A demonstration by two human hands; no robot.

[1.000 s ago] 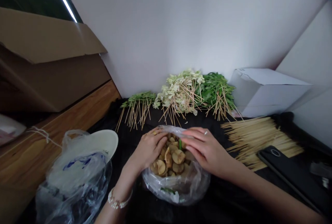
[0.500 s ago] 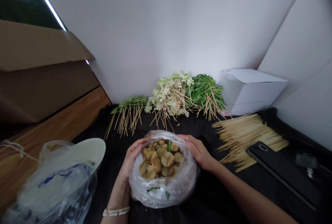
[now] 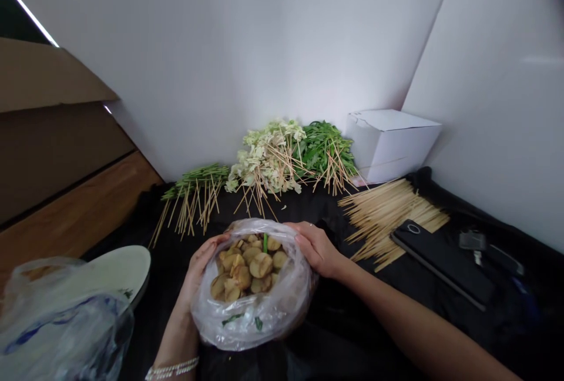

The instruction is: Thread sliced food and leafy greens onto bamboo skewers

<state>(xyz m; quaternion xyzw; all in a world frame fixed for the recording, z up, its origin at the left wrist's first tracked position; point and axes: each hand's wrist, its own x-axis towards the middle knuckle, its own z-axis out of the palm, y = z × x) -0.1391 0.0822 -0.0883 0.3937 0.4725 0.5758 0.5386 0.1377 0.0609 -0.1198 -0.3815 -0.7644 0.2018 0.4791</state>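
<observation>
left grip (image 3: 196, 266) and right grip (image 3: 319, 250) are clasping, from opposite sides, the plastic bag (image 3: 241, 333) of potato slices (image 3: 261, 264); lower centre

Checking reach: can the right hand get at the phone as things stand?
Probably yes: the phone lies uncovered beside the right forearm, nothing over it, though the right hand would likely have to leave the bag.

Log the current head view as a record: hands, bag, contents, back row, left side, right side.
left_hand: left hand on clear plastic bag's side
right_hand: right hand on its opposite side
bag: clear plastic bag, open, upright
contents: round brown slices, one green piece
back_row: green-stem skewers, pale leafy skewers, green leafy skewers, white box
left_side: white oval dish
right_side: bare wooden skewers, black phone
</observation>
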